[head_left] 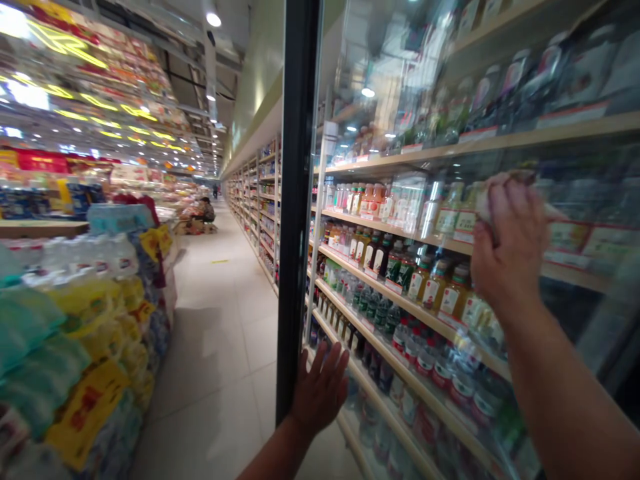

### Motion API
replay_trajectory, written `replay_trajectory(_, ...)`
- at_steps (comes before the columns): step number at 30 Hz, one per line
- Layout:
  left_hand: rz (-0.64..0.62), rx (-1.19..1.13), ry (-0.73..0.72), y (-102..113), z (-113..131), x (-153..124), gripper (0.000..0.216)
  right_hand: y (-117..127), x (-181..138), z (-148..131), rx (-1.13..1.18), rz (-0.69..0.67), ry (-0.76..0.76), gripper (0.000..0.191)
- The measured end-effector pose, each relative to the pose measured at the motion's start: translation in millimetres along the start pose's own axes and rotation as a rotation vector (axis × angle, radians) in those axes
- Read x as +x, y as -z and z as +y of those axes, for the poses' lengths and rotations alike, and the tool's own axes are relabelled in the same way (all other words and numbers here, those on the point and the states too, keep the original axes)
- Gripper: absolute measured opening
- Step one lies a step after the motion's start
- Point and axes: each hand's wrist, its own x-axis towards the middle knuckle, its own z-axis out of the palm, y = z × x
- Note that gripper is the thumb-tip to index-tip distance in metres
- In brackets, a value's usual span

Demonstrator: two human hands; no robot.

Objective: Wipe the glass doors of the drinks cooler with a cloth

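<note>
A glass door (410,87) with a black frame edge (300,200) stands in front of shelves of bottled drinks. High on the right, my right hand (517,233) presses a bunched pale cloth (485,210) against the glass, its fingers curled over it. Lower down, my left hand (320,383) rests with spread fingers on the door close to the black edge. Through the glass, juice bottles (453,290) and red-labelled bottles (443,370) stand in rows, partly hidden by my right arm.
On the left are stacked packs of bottled drinks (100,313) with a yellow price sign (87,410). A tiled aisle (215,360) runs away between them and a long row of shelves (260,193). Far down it, a person (205,210) crouches beside boxes.
</note>
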Motion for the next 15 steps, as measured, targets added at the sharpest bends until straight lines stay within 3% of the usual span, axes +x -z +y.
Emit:
replay_trajectory(7,-0.007,0.042,0.000,1.7,1.6,0.0,0.055,5.9,25.4,-15.3,-0.061,-0.089,0.004,0.059)
replay_trajectory(12,-0.015,0.030,0.000,2.4,2.1,0.0,0.049,0.0,-20.7,-51.3,-0.010,-0.054,0.172,0.051)
replay_trajectory(15,-0.022,0.035,-0.001,1.6,1.5,-1.0,0.050,-1.1,-23.1,-45.5,0.012,0.006,0.217,0.049)
